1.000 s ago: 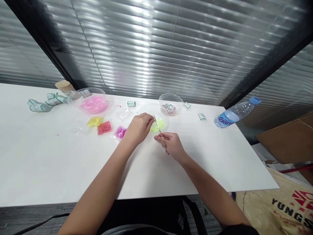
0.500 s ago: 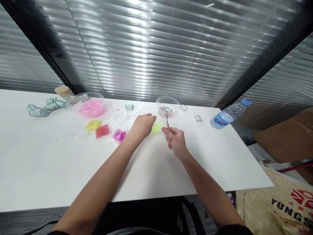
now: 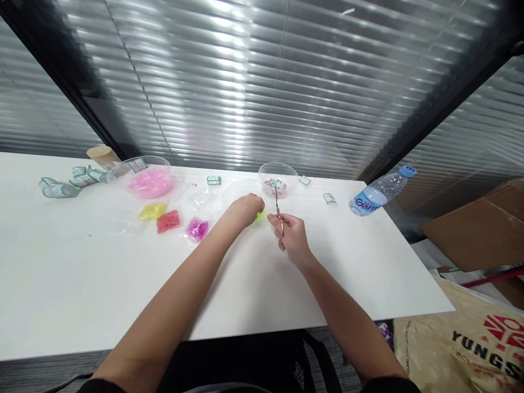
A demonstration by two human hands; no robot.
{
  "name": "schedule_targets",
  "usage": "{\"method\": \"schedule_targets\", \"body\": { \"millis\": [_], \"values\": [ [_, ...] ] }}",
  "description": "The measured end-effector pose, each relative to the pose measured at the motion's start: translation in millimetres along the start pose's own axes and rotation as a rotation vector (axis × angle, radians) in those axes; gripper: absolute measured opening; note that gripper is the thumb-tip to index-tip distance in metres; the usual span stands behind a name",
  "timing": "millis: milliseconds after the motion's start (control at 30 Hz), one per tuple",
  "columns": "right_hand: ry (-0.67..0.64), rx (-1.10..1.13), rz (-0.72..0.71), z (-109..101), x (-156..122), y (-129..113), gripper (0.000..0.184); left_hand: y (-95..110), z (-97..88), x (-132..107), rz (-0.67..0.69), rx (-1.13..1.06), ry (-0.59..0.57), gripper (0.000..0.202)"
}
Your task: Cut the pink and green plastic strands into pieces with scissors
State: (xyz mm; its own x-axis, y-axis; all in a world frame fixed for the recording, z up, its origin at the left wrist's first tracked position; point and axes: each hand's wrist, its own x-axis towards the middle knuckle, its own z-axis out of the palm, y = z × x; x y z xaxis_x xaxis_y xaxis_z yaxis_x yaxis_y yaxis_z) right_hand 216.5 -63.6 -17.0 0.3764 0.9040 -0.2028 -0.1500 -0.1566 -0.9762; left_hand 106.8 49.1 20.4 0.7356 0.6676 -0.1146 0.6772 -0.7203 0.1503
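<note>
My right hand (image 3: 290, 232) is closed around a thin rose-gold tool (image 3: 278, 209), small scissors or tweezers, with its tip pointing away from me toward a small clear bowl of mixed beads (image 3: 278, 179). My left hand (image 3: 245, 209) rests with curled fingers on a clear bowl (image 3: 235, 191) that holds yellow-green beads (image 3: 259, 217). Whether those fingers pinch anything is hidden from me.
On the white table (image 3: 82, 273) lie small bags of yellow (image 3: 150, 210), red (image 3: 168, 221) and magenta beads (image 3: 197, 228). A bowl of pink beads (image 3: 148, 179) and several small rolls stand at the far left. A water bottle (image 3: 379, 192) lies at right. A printed sack (image 3: 470, 344) sits off the table's right corner.
My right hand swung the tool from slanting toward my left hand to pointing straight away. My left hand let go of the tool's tip and settled over the yellow-green beads.
</note>
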Motion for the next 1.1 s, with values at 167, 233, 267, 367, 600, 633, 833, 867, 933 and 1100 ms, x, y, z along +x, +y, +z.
{"method": "schedule_targets", "body": {
  "millis": [167,233,267,367,600,633,833,867,933,1100],
  "values": [
    [0.006,-0.007,0.011,0.1,0.3,0.9,0.043,-10.0,3.4,-0.3,-0.025,-0.043,0.041,0.029],
    [0.002,-0.008,0.013,0.4,0.0,1.0,0.044,-13.6,1.9,-4.7,-0.011,-0.071,0.08,0.032],
    [-0.003,-0.008,0.011,0.6,-0.3,0.8,0.044,-14.8,0.4,-8.2,0.004,-0.099,0.116,0.032],
    [-0.045,-0.015,-0.005,0.9,-2.3,-0.5,0.042,-16.9,-5.0,-22.3,0.071,-0.228,0.261,0.032],
    [-0.148,-0.095,-0.099,-1.5,-11.7,-8.3,0.036,-37.9,-21.5,-40.7,0.118,-0.425,0.424,0.028],
    [-0.162,-0.1,-0.1,-1.7,-12.4,-9.4,0.035,-42.7,-25.7,-40.1,0.1,-0.452,0.406,0.026],
    [-0.216,-0.131,-0.027,0.4,-13.2,-13.4,0.029,-60.8,-45.7,-29.8,0.11,-0.53,0.197,0.023],
    [-0.233,-0.143,-0.014,0.8,-13.3,-13.8,0.028,-61.5,-46.7,-27.9,0.126,-0.532,0.166,0.023],
    [-0.272,-0.175,0.002,1.3,-13.8,-14.6,0.026,-61.8,-47.8,-24.8,0.161,-0.538,0.122,0.023],
    [-0.304,-0.195,0.027,-0.1,-14.6,-14.6,0.028,-62.2,-51.6,-22.2,0.22,-0.586,-0.017,0.026]
  ]
}}
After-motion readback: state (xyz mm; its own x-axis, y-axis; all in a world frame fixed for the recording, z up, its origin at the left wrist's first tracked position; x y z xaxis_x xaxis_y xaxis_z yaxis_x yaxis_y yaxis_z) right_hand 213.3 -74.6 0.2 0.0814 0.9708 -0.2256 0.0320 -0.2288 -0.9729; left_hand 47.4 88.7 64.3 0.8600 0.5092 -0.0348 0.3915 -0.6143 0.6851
